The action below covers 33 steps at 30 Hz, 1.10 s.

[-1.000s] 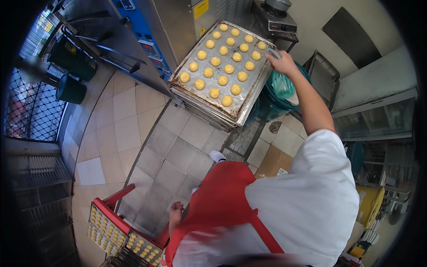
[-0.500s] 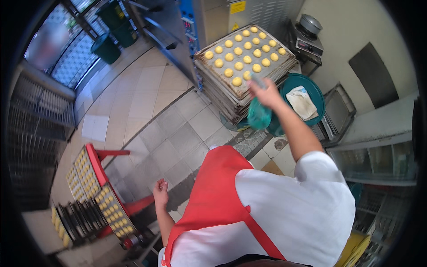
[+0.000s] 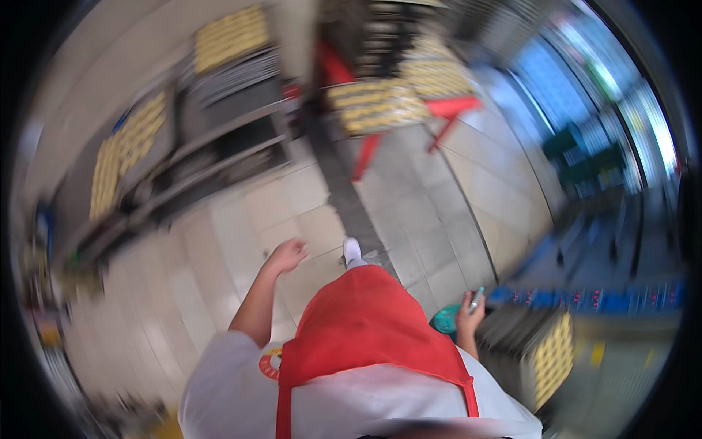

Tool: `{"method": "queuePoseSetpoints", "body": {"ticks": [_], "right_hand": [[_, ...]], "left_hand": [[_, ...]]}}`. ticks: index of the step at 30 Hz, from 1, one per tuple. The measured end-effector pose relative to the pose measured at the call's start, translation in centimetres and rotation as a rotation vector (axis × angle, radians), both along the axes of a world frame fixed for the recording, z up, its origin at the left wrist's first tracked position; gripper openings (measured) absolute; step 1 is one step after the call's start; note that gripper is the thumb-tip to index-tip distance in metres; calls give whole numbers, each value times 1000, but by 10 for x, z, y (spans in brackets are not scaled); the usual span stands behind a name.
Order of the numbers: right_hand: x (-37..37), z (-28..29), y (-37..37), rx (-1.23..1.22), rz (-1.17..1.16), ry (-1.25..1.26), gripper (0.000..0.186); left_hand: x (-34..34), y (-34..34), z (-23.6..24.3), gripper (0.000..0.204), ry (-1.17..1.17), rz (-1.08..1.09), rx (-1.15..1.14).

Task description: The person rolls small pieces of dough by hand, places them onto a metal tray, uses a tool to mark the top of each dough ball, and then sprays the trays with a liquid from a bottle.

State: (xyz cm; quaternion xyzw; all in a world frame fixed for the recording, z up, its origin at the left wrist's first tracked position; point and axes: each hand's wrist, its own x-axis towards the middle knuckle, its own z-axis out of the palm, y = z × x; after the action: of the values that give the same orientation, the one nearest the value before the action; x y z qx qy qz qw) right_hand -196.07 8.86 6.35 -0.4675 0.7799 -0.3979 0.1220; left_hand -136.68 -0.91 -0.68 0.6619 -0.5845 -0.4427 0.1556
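My right hand (image 3: 469, 316) is low beside my red apron (image 3: 365, 314). It is closed round a green see-through container (image 3: 444, 320), perhaps a cup, and a slim pale tool (image 3: 476, 300) whose tip pokes out above the fingers; blur hides its kind. My left hand (image 3: 287, 256) hangs over the tiled floor with its fingers loosely bent and nothing in it. Just right of my right hand stands a stack of baking trays (image 3: 504, 344), with yellow dough balls (image 3: 554, 358) on its top one.
Ahead, a red stand (image 3: 450, 107) bears trays of yellow pieces (image 3: 376, 104). At the left runs a metal worktable (image 3: 219, 128) with more trays of yellow pieces (image 3: 232, 36). A blue-edged oven (image 3: 585, 296) stands at the right, with green bins (image 3: 592, 164) beyond it.
My view has swung left, away from the tray stack, which is now at my right. My right hand has drawn back from over the dough balls, still holding the green container and pale tool.
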Motion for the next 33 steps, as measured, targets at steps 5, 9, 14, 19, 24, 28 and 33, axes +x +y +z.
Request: {"method": "queuePoseSetpoints", "body": {"ticks": [5,9,14,19,24,28,33], "right_hand": [[234,6,-202,-69,845,93,25],[437,38,-303,-44,1278,-39,24],[721,110,-312,228,1676,-439,27],[984,189,-178,757,2270,-774,31],[1165,234,-20,787,2584,-753,46],[1272,189,39,418,2695,-877,56],[1392,226,5,683,2060,-1157,60]], "left_hand": [[64,28,18,43,238,407,-46],[150,129,-14,40,182,799,-10],[264,237,62,56,-92,1235,226],[341,224,194,99,-78,1212,-481],[464,238,194,105,-141,1663,-909],[610,298,203,102,-126,1590,-1077],[791,303,349,125,-704,973,-580]]}}
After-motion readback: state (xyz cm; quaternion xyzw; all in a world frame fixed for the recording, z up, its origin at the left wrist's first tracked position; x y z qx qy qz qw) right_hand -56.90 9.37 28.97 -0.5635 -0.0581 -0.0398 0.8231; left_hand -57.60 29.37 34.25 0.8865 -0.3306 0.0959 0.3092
